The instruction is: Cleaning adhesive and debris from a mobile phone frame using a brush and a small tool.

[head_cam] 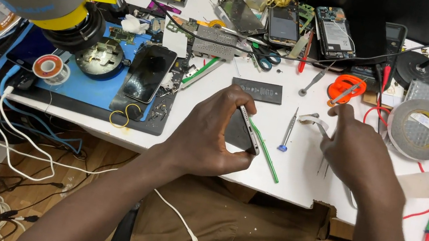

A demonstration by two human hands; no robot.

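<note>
- Head view: my left hand has its grip clenched on a phone body, stood on edge and tilted, thumb under the lower end and fingers curled over the top; it sits just above the near part of the white table
- I judge the phone body light, stiff and thin; its metal edge looks smooth and likely slippery, so holding it across the two ends as now, rather than pinching the flat faces, seems the safer hold
- If glass is on the hidden face I would count it fragile; I cannot tell from here which face is toward me
- My right hand is released and holds nothing, its fingers spread low over the table, with the index finger near a small pale strip; whether it touches the strip I cannot tell
- A green pry stick lies on the table just beside the phone body, and a small screwdriver with a blue end lies between the two hands
- A flat black battery lies just beyond the left hand
- Further off: a roll of grey tape to the right, a dark phone on a blue mat to the left, an orange suction cup and several opened phones at the back
</note>
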